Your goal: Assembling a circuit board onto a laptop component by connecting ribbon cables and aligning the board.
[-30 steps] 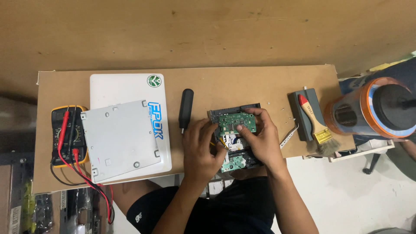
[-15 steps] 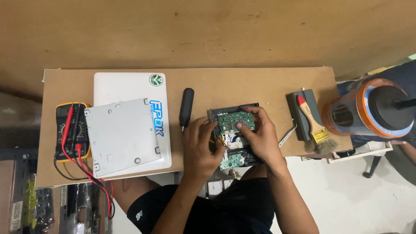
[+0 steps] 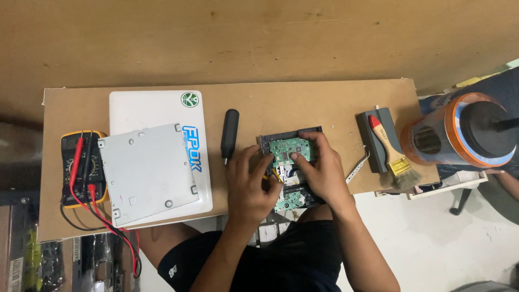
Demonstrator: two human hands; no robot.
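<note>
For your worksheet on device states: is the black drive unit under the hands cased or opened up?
Opened up: the drive unit shows a bare green circuit board, and a grey metal cover plate lies apart on the left.

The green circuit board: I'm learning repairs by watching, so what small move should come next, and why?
Probably lift the green circuit board gently off the black drive frame. Both hands, left and right, already grip it, and the screwdriver lies set aside on the table.

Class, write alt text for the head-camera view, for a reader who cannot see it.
Seen from above, a person's left hand and right hand hold an opened electronic device with green circuit boards on a brown table. To the left lie a black-handled screwdriver, a metal cover plate and a yellow multimeter; to the right, a paintbrush.
</note>
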